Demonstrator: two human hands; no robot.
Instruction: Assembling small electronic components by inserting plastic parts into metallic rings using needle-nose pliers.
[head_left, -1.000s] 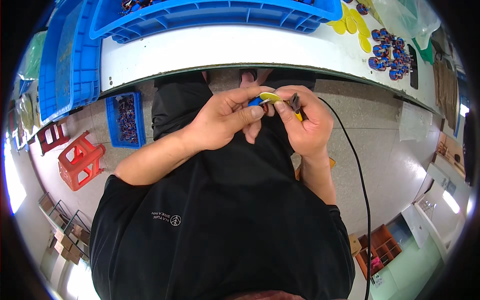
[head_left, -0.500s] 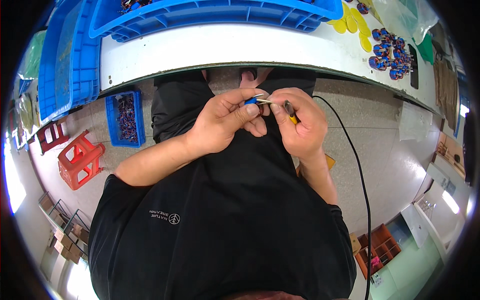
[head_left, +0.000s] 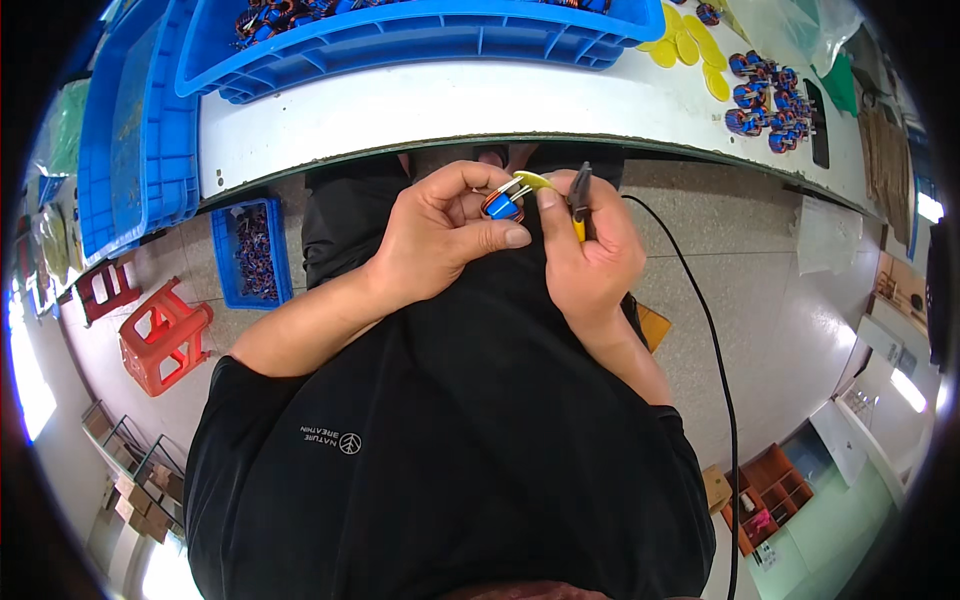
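My left hand (head_left: 428,238) is closed on a small ring-shaped coil (head_left: 503,208) with blue parts, copper-coloured winding and bare metal leads sticking up to the right. Between the thumb and forefinger of my right hand (head_left: 597,255) is a thin yellow disc (head_left: 533,181), tilted beside the tips of the leads. Whether disc and leads touch, I cannot tell. That same hand also keeps a tool (head_left: 580,195) with a dark tip and a yellow handle against its fingers, pointing away from me; its rest is hidden. Both hands are over my lap, short of the table edge.
Across the white table (head_left: 420,105) stands a blue crate (head_left: 480,45) of coils, with another blue crate (head_left: 130,130) at its left. More yellow discs (head_left: 688,45) and a cluster of coils (head_left: 770,105) lie right. A blue bin (head_left: 268,255) and red stool (head_left: 165,335) stand on the floor.
My left thumb has moved down off the coil, so more of it shows. The yellow disc has turned to show its face, and the tool's tip now points farther forward.
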